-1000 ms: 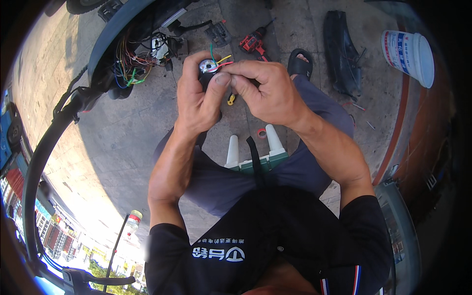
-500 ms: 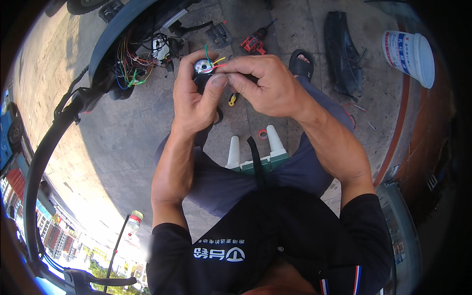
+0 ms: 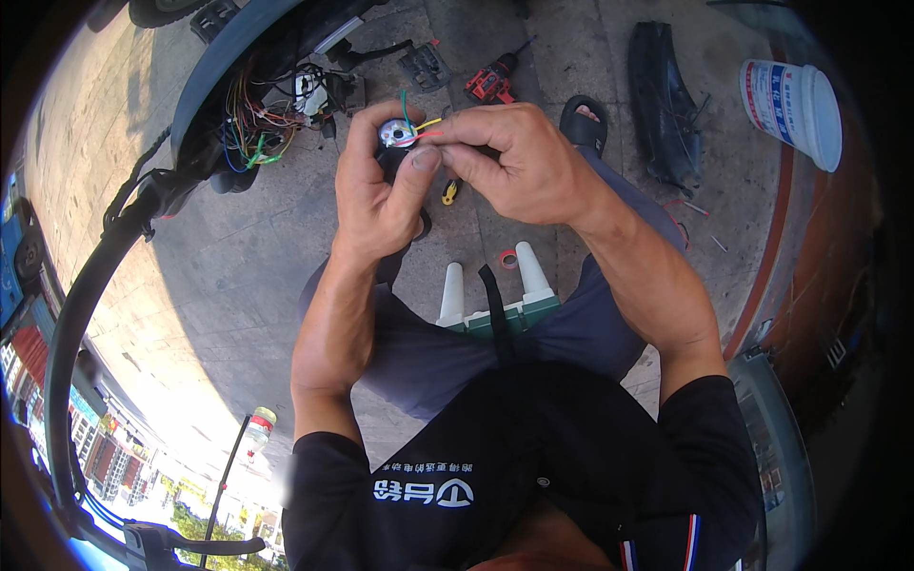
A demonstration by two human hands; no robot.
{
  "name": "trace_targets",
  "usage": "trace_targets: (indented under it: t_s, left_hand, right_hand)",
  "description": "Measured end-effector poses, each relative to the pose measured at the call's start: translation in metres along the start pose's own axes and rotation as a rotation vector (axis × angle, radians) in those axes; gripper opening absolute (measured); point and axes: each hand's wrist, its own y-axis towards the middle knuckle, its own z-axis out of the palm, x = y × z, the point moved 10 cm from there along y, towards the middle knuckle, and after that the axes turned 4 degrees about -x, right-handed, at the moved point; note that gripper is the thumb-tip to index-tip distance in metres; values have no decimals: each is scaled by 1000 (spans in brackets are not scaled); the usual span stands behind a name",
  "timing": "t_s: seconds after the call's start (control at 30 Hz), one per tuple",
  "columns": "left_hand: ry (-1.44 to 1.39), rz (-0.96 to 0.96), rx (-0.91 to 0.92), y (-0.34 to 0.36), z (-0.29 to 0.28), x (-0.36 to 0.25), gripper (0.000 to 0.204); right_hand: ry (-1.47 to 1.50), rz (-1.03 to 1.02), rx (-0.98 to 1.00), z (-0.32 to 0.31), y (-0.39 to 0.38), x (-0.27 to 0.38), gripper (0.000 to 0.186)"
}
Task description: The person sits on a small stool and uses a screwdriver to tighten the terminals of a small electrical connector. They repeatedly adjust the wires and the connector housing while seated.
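A round, metal-faced part (image 3: 388, 135) with a dark body sits up in front of the person, above the floor and between the two hands. The left hand (image 3: 374, 200) has its grip closed around the body, fingers behind and thumb in front; this seems to leave the face turned outward and its wires free. A green wire (image 3: 405, 103) stands up from it, while a yellow wire (image 3: 433, 124) and a red wire (image 3: 428, 134) lean toward the right hand (image 3: 524, 164). That hand's grip is bent in, with forefinger and thumb tips beside the wires and near the left thumb; whether it pinches anything is too small to tell. The two hands meet closely, probably so that one steadies the part for the other's fingertips. Beyond them, a yellow-handled tool (image 3: 450, 192) lies on the floor just below the hands, and a red power drill (image 3: 489, 84) lies farther out, both apparently placed within reach. To the left, a tangle of coloured wiring (image 3: 249, 114) hangs exposed beside a dark vehicle frame (image 3: 100, 257). Nearer the person, a roll of red tape (image 3: 503, 255) lies by a stool's white leg (image 3: 533, 274). At far right is a white bucket (image 3: 783, 112).
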Motion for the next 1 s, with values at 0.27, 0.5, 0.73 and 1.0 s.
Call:
trace_targets:
  t_s: [0.27, 0.5, 0.73, 1.0]
  left_hand:
    - [15, -68, 105, -5, 7, 0, 36]
    - [-35, -52, 63, -6, 6, -3, 38]
    - [-82, -37, 32, -3, 3, -5, 39]
    - [-5, 30, 19, -2, 1, -8, 41]
  right_hand:
    - [-29, -1, -2, -3, -2, 2, 16]
    - [-131, -146, -30, -3, -3, 17, 19]
    - [-73, -145, 50, -2, 2, 16, 16]
    - [-37, -16, 64, 3, -3, 3, 19]
